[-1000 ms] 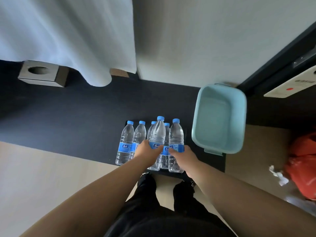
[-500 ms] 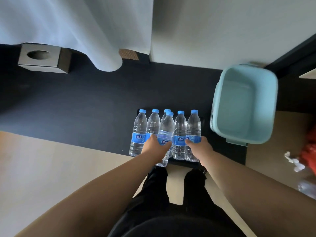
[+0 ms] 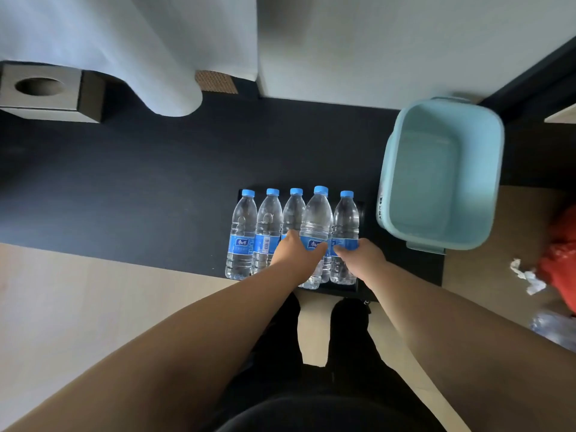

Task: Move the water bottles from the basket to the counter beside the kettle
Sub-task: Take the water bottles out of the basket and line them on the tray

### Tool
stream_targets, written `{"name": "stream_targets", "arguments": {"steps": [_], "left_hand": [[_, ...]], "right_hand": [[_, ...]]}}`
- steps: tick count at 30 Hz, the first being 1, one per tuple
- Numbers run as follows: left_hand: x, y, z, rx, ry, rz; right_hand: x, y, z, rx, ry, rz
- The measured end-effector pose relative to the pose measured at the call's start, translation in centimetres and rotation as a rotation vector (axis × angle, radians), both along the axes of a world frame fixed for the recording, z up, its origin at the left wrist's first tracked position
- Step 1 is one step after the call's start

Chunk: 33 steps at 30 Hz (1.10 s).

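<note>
Bottles in both hands' grip

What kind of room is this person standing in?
Probably a hotel room, though I can't be sure. A row of clear plastic water bottles with blue caps stands on a small black tray on a long dark counter, with a grey square tissue box and white curtains behind.

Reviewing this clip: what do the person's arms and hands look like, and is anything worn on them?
Both forearms are bare up to the frame edge, with no sleeves showing. The left hand and right hand have no gloves; no watch, ring or bracelet is visible. Only dark trousers show below.
</note>
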<state>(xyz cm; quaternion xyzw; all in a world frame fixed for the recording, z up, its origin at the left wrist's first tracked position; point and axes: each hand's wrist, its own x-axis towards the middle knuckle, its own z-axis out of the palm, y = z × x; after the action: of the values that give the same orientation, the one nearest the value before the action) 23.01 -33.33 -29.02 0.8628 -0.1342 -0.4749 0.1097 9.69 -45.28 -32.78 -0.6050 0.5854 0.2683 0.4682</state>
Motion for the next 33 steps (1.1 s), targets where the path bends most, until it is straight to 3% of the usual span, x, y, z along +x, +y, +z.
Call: {"name": "stream_targets", "arguments": {"steps": [11,22,28,33], "left_hand": [[-2.2,-2.4,1.0,0.061,-0.057,-0.056],[-3.7,-4.1,0.2,0.064,-0.097,-0.061],[-1.6,-1.9,0.6,-0.039,-0.056,-0.124],[2.1,1.6,1.7,-0.017,-0.097,-0.29]], "right_hand": [[-1.1,-1.0,0.8,-0.079,0.047,0.162],[-1.2,-0.6,1.5,-0.005,-0.026,-0.024],[-1.6,-1.4,2.0,0.002,-0.017,0.135],[-2.6,-2.0,3.2,0.002,0.003,0.256]]}}
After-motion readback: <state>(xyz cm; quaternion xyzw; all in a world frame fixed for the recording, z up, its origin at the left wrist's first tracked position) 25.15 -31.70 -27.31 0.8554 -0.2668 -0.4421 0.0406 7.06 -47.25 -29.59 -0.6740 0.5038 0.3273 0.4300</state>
